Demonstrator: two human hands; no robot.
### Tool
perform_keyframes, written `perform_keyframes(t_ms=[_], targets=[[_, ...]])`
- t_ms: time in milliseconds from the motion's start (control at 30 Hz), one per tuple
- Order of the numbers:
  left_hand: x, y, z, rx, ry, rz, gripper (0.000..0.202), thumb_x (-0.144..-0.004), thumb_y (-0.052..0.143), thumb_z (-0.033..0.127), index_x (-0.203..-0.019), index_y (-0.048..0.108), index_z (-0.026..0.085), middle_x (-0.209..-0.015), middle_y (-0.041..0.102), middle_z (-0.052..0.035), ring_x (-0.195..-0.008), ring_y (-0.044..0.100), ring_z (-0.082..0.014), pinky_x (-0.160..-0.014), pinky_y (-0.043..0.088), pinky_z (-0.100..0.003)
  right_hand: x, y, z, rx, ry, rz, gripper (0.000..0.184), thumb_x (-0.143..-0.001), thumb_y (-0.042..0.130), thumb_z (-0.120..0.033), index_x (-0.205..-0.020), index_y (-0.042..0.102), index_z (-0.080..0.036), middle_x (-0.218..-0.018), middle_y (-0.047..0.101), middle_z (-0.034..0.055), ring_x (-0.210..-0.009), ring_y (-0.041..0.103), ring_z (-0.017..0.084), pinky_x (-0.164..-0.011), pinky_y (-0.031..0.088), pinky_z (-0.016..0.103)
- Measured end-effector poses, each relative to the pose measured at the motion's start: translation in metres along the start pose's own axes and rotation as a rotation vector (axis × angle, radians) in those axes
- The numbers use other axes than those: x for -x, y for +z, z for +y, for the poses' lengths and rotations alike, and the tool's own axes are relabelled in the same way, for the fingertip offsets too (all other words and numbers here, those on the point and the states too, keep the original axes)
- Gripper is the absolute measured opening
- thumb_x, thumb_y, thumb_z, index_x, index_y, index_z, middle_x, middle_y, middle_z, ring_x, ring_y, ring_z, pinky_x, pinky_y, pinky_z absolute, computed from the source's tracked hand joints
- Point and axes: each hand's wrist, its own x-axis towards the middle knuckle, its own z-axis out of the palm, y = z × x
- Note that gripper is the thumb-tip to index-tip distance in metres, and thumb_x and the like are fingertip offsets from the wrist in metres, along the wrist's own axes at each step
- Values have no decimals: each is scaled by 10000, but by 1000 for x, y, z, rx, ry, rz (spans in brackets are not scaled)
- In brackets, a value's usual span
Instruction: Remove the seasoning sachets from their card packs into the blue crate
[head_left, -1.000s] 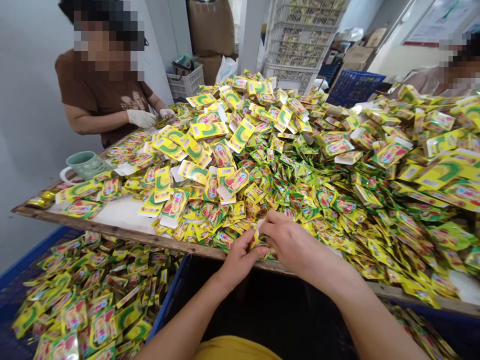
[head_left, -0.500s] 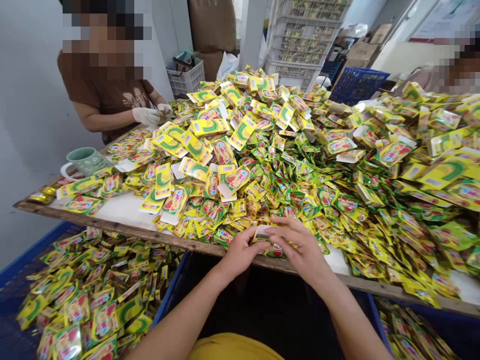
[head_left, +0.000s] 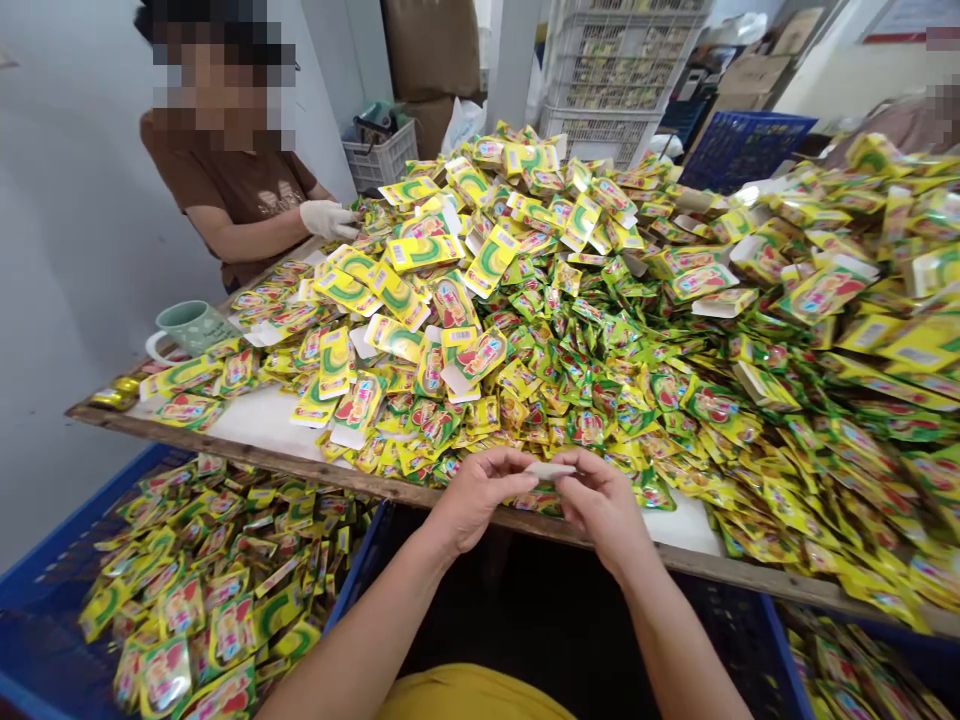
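Note:
Between my two hands, just above the table's front edge, is a small carton (head_left: 551, 470) seen end-on, its pale flap facing me. My left hand (head_left: 480, 495) pinches its left end between thumb and fingers. My right hand (head_left: 600, 500) grips the right end the same way. Most of the carton's printed sides are hidden by my fingers. Right behind the hands lies a heap of small yellow and green sachets (head_left: 592, 425). Printed yellow cartons (head_left: 491, 262), several with white flaps standing out, are piled on top of the heap.
A wooden edge (head_left: 300, 460) runs along the table front. Below left stands a blue crate (head_left: 30, 600) of filled cartons; another is below right. A green mug (head_left: 191, 325) sits at the table's left. Across it, a person's gloved hand (head_left: 326, 220) reaches into the pile.
My right hand has closed from loosely spread fingers onto the carton's right end. The carton's flap now looks flatter. The view has shifted slightly, and the co-worker's gloved hand has moved toward the pile.

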Motion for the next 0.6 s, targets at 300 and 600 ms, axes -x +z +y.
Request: perform_keyframes(t_ms=[300, 600], targets=[[-15, -1, 1, -496, 381, 162, 161, -782, 692, 241, -920, 757, 193, -937, 751, -61, -898, 677, -197, -857, 512, -300, -13, 9, 1, -31, -72, 90, 295, -689, 765, -386, -902, 742, -184, -633, 642, 13, -473, 530, 102, -401, 428, 204], [-22, -3, 5, -659, 414, 93, 148, -826, 637, 283, -826, 731, 168, -809, 715, -48, -759, 644, -165, -731, 496, -262, -18, 14, -2, -78, -29, 158, 292, -611, 810, -406, -735, 711, -162, -426, 567, -25, -348, 464, 92, -330, 389, 197]])
